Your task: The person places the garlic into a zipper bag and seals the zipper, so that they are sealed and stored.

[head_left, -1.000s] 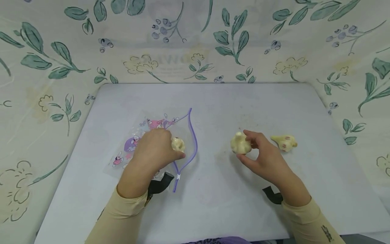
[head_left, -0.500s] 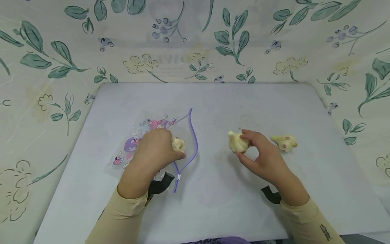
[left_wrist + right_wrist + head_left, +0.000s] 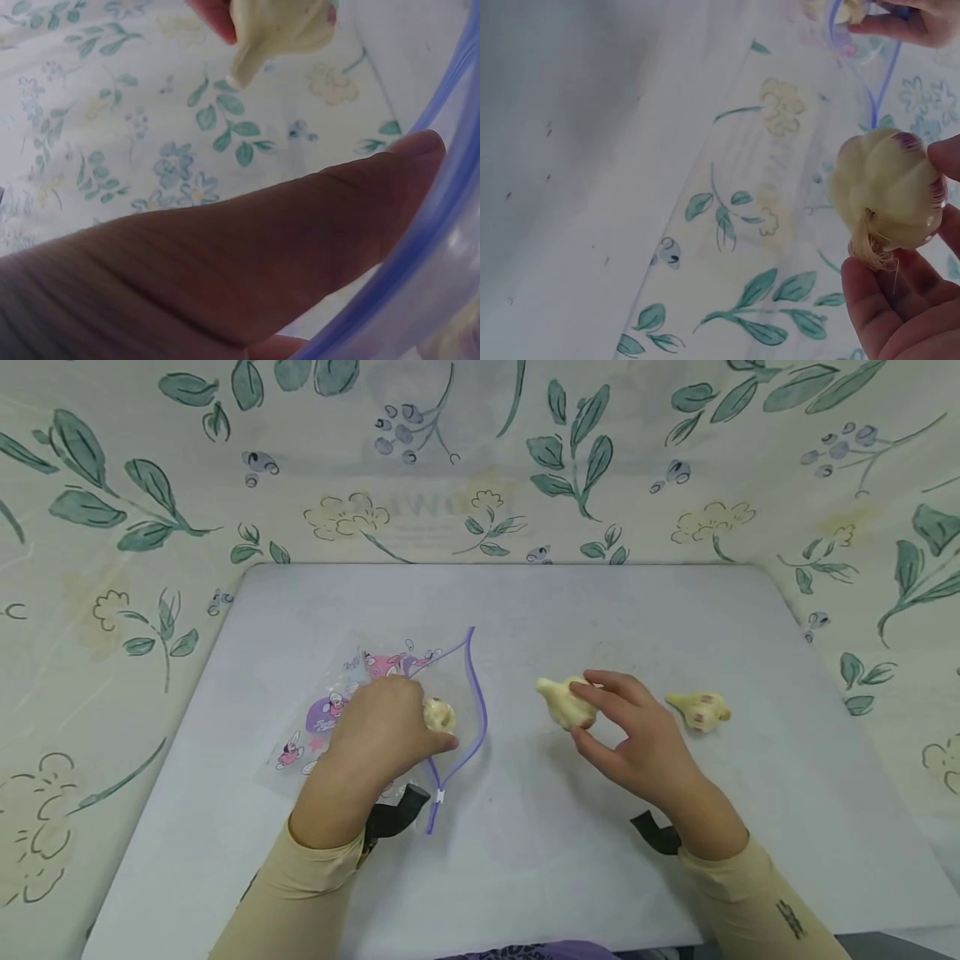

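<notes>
My right hand (image 3: 641,739) pinches a garlic bulb (image 3: 567,702) between thumb and fingers, a little above the table. The right wrist view shows this bulb (image 3: 889,187) with purple streaks and dry roots by the fingertips. At left, my left hand (image 3: 378,727) holds a clear zip bag (image 3: 325,714) printed with cartoon figures, its purple zip edge (image 3: 481,693) spread wide. The thumb (image 3: 300,240) lies along that edge in the left wrist view; the other fingers are mostly hidden. Another garlic bulb (image 3: 438,716) shows in the bag's mouth beside the hand.
A further garlic bulb (image 3: 701,710) lies on the white table (image 3: 525,877), right of my right hand. Behind the table hangs a leaf-patterned cloth (image 3: 465,460). Black straps (image 3: 397,814) stick out at both wrists.
My right hand has moved left with its garlic bulb, toward the bag, and the bulb has tilted so its stem points left. The left hand and the bag have stayed put.
</notes>
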### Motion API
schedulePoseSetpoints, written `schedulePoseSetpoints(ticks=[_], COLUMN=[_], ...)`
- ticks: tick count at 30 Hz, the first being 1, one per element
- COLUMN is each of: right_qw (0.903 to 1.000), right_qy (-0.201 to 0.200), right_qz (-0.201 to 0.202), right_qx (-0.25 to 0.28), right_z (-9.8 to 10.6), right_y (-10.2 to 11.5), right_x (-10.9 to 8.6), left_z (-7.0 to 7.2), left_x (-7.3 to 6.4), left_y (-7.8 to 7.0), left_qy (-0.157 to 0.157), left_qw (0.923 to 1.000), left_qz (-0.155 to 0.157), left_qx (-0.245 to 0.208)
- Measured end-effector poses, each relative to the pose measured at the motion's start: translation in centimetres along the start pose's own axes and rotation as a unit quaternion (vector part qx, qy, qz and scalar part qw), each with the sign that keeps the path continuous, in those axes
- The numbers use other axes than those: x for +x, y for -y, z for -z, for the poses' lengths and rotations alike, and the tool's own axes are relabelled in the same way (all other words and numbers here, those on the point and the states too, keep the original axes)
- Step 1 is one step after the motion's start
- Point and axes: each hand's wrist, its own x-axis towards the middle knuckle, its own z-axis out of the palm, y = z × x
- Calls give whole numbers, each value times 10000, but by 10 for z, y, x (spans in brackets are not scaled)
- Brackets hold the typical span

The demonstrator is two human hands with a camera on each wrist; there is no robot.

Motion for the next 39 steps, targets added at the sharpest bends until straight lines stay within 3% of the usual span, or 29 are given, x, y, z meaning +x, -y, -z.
schedulePoseSetpoints(ticks=[17,21,28,33,36,39], right_qw=[9947,9927,9895,9913,9950,9953], right_qy=[775,1071,1405,1125,649,289], right_qz=[86,22,-296,-515,-268,230], right_qx=[668,556,-143,-458,-711,-893], right_z=[-27,-37,-47,-54,-58,-59], right_y=[30,37,53,57,55,52], right_x=[33,42,55,57,54,50], left_z=[2,1,-4,-5,-3,-1], left_x=[-3,-5,-10,-13,-14,-14], left_y=[-5,-8,-15,-17,-17,-15], left_qy=[25,-19,-76,-106,-102,-77], left_qw=[10000,9999,9993,9989,9991,9993], left_qz=[59,-41,-368,-462,-422,-357], left_qx=[-31,-92,64,63,3,-94])
